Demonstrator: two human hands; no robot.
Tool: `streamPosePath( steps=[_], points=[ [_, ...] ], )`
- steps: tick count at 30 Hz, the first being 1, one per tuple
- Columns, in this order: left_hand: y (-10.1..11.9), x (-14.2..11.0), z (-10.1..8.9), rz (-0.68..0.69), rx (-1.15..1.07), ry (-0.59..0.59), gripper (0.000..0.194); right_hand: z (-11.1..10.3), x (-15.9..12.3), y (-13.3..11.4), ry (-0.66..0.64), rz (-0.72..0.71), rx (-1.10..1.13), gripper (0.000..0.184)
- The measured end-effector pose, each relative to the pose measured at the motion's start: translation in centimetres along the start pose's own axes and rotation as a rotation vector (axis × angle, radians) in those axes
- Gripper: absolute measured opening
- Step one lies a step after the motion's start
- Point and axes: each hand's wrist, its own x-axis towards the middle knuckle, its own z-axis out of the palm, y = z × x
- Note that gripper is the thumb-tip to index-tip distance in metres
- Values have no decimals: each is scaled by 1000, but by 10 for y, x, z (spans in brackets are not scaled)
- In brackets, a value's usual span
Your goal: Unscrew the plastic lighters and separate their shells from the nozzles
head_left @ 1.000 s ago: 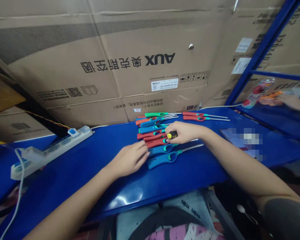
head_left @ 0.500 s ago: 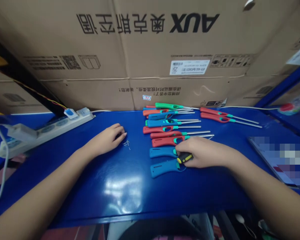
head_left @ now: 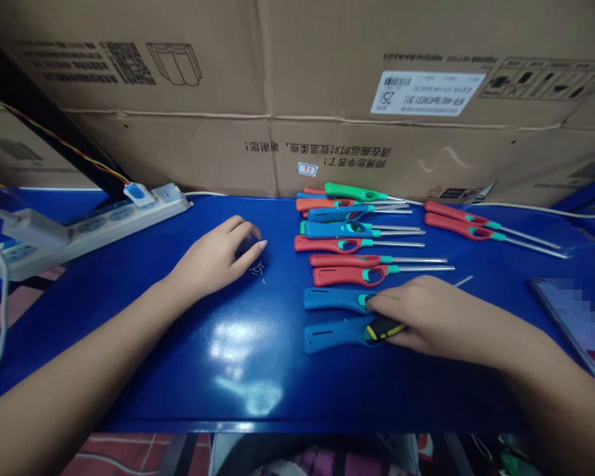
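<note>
My right hand (head_left: pixel 426 317) is closed around a screwdriver, whose black and yellow handle (head_left: pixel 384 328) pokes out toward the left and whose thin shaft (head_left: pixel 463 281) shows beyond the knuckles. Beneath that hand lie two blue lighters, the upper one (head_left: pixel 332 299) and the lower one (head_left: pixel 334 336), their front ends hidden. My left hand (head_left: pixel 218 254) rests on the blue table (head_left: pixel 178 370) with loosely curled fingers, thumb and forefinger slightly apart, nothing visible between them. Several tiny screws (head_left: pixel 258 269) lie just by its thumb.
Red lighters (head_left: pixel 344 274), other blue ones and a green one (head_left: pixel 350 192) are lined up behind. Two more red lighters (head_left: pixel 456 225) lie further right. A power strip (head_left: pixel 94 228) sits at left, a flat screen device (head_left: pixel 570 324) at right. A large cardboard box (head_left: pixel 322 79) stands behind.
The view has tilted down and come closer to the table. My right hand still grips the screwdriver over the blue lighters. The left hand stays beside the screws.
</note>
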Motion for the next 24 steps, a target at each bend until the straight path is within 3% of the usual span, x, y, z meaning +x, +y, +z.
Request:
streamPosePath(
  steps=[4,7,9,12,15,19,24],
  points=[
    [20,-4,1,157,-72,84,27,-25,-17,17,148,55,126,12],
    [37,-6,7,337,-88,40,23,-51,-37,46,354,165,125,22],
    [47,-7,11,433,-73,-13,23,-67,-48,73,457,325,35,28],
    [57,-10,17,510,-86,-60,25,-81,-58,121,345,593,-112,25],
    [58,-12,20,516,-126,-62,28,-79,-62,163,241,729,-217,13],
    [56,-13,22,498,-135,-60,30,-62,-66,187,211,685,-205,12],
    [56,-14,24,487,-123,-86,34,-55,-72,186,239,645,-167,14]
  ],
)
